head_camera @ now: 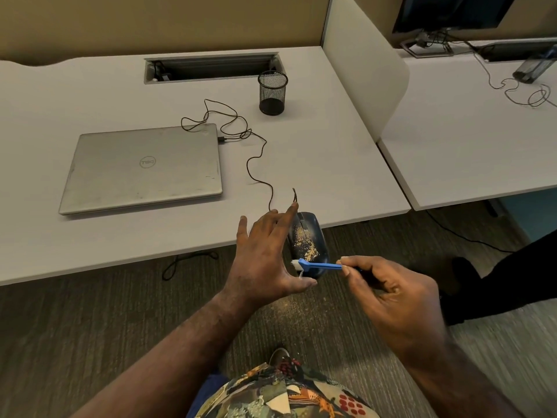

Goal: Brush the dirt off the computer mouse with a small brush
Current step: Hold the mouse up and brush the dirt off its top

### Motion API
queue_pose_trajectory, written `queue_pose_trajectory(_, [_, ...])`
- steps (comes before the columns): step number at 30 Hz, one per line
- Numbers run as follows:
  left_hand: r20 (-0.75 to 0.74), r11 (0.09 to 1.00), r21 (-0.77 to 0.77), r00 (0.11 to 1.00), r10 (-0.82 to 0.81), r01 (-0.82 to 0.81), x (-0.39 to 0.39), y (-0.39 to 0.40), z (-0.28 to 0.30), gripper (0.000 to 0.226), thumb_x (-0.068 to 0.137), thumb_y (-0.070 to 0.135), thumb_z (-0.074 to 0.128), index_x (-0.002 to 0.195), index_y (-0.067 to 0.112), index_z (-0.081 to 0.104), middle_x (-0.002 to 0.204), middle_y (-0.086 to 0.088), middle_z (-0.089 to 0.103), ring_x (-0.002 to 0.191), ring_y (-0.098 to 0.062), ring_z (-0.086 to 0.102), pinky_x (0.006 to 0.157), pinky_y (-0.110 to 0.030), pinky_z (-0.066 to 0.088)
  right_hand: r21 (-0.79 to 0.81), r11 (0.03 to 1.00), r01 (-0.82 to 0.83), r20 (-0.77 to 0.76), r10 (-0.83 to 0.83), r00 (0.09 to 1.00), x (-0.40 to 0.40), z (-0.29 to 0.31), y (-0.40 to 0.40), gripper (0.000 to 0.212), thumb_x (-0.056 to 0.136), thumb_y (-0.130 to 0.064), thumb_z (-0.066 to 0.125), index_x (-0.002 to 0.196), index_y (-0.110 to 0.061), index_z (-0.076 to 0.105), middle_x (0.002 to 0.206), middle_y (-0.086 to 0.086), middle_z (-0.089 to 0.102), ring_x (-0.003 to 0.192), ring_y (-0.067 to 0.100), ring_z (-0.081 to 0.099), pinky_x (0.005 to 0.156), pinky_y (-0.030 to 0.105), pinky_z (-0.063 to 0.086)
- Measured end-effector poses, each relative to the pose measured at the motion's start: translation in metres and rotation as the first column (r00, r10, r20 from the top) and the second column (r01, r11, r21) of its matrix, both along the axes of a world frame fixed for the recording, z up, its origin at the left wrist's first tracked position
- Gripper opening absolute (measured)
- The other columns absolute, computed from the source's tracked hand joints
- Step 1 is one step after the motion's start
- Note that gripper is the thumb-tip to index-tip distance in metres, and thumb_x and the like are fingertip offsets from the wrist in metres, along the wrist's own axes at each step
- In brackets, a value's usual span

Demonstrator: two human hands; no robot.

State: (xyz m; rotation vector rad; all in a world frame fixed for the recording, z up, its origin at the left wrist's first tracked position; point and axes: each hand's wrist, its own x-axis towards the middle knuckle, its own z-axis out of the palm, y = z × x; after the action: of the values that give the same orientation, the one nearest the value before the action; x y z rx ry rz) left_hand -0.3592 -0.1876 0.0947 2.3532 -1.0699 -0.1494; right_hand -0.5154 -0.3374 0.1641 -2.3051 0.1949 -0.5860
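Observation:
A dark computer mouse (310, 236) is held up in the air just past the desk's front edge, over the carpet. Tan dirt specks cover its top. My left hand (265, 257) grips it from the left side, thumb under its near end and fingers spread along its far side. My right hand (391, 294) pinches the handle of a small blue brush (319, 264). The brush's white bristles rest on the near end of the mouse. The mouse's thin black cable (256, 164) runs back across the desk to the laptop.
A closed silver laptop (144, 167) lies on the white desk (90, 242). A black mesh pen cup (272, 92) stands behind it, near a cable slot (211, 67). A divider panel (364, 64) separates a second desk with a monitor (449, 13). Another person's dark leg (497, 279) is at right.

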Motion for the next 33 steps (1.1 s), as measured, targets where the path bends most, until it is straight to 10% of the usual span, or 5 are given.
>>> queue_pose_trajectory(16, [-0.008, 1.0, -0.021, 1.0, 0.008, -0.008, 0.004, 0.004, -0.002, 0.127, 0.055, 0.08, 0.063, 0.153, 0.033, -0.004, 0.149, -0.001, 0.032, 0.138, -0.015, 0.019, 0.115, -0.056, 0.001, 0.016, 0.983, 0.181, 0.033, -0.181, 0.983, -0.013, 0.002, -0.025, 0.023, 0.084, -0.007, 0.069, 0.106, -0.012, 0.071, 0.081, -0.008, 0.069, 0.061, 0.008, 0.065, 0.048, 0.02, 0.051])
queue_pose_trajectory(24, [-0.01, 1.0, -0.023, 1.0, -0.015, 0.014, 0.002, 0.003, -0.001, 0.127, 0.055, 0.078, 0.064, 0.153, 0.031, -0.002, 0.149, 0.0, 0.031, 0.139, -0.015, 0.019, 0.115, -0.056, -0.001, -0.063, 0.993, 0.096, 0.011, -0.095, 0.995, -0.006, 0.007, -0.036, 0.025, 0.086, -0.009, 0.058, 0.109, -0.004, 0.068, 0.109, 0.0, 0.069, 0.105, 0.002, 0.064, 0.088, 0.013, 0.05])
queue_pose_trajectory(33, [-0.022, 1.0, -0.021, 1.0, 0.013, -0.014, 0.006, 0.005, 0.001, 0.127, 0.056, 0.077, 0.066, 0.153, 0.031, -0.002, 0.149, 0.0, 0.031, 0.139, -0.015, 0.02, 0.116, -0.058, 0.002, -0.221, 0.974, 0.042, -0.071, -0.059, 0.996, -0.008, 0.006, -0.044, 0.034, 0.076, 0.015, 0.069, 0.103, -0.005, 0.072, 0.1, -0.001, 0.071, 0.101, 0.002, 0.062, 0.089, 0.006, 0.045])
